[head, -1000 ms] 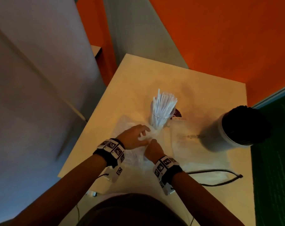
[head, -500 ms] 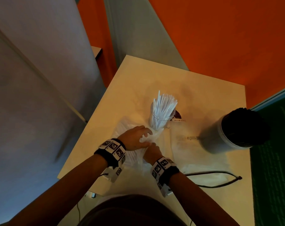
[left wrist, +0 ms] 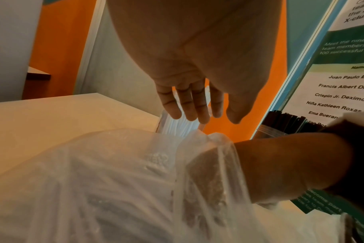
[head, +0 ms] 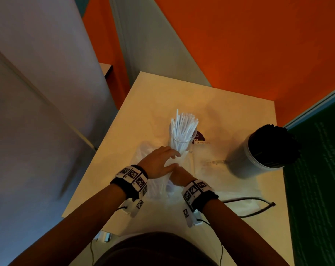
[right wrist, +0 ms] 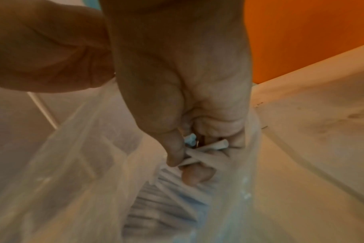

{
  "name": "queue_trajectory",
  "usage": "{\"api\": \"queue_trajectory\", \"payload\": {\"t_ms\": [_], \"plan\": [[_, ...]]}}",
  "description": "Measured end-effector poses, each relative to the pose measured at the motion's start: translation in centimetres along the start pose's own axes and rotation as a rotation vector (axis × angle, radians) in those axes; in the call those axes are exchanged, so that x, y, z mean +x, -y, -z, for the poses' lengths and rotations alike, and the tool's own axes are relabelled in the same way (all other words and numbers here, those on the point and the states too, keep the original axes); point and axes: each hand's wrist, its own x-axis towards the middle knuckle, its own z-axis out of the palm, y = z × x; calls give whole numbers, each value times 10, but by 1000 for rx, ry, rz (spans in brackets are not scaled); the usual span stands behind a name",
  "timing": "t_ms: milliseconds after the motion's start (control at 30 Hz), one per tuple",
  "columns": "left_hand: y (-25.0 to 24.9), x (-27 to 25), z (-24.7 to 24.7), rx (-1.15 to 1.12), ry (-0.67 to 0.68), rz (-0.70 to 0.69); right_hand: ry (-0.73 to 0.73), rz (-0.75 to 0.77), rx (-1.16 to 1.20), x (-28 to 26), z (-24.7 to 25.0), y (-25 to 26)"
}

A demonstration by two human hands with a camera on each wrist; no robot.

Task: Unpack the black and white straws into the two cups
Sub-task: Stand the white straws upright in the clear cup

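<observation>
A clear cup (head: pixel 182 144) holds upright white straws (head: pixel 184 125) at the table's middle. To its right a larger cup (head: pixel 245 162) is packed with black straws (head: pixel 272 144). A thin plastic bag (head: pixel 155 191) of white straws (right wrist: pixel 172 194) lies in front of the clear cup. My right hand (right wrist: pixel 183 164) is inside the bag's mouth, thumb and fingers pinching a few white straws (right wrist: pixel 206 151). My left hand (left wrist: pixel 216 120) hovers over the bag's mouth with fingers (left wrist: pixel 197 105) straight, holding nothing.
The pale table (head: pixel 230 104) stands in a corner of orange walls. A flat empty clear bag (head: pixel 216 169) lies beside the black-straw cup. A black cable (head: pixel 258 198) runs near the front right. A green poster board (head: pixel 316 189) borders the right edge.
Both hands have stayed at the bag's mouth with only small shifts. The cups and their straws have not moved.
</observation>
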Motion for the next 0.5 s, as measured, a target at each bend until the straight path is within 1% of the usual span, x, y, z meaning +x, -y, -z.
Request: {"api": "queue_trajectory", "payload": {"t_ms": [67,133,200,267,333,400,500], "plan": [[-3,1,-1,17,28,3,100,22,14,2,3,-6],[-4,0,-2,45,92,21,128,-43,135,3,7,-9],[-5,-1,-3,86,150,31,92,-119,340,1,10,-12],[-5,-3,-4,134,190,47,85,-145,475,-3,15,-15],[-5,-4,-3,181,225,72,104,-135,571,-9,20,-18],[-6,-4,-2,200,248,98,85,-137,634,-14,25,-21],[-12,-1,-6,127,252,145,55,-132,704,-18,28,-23]]}}
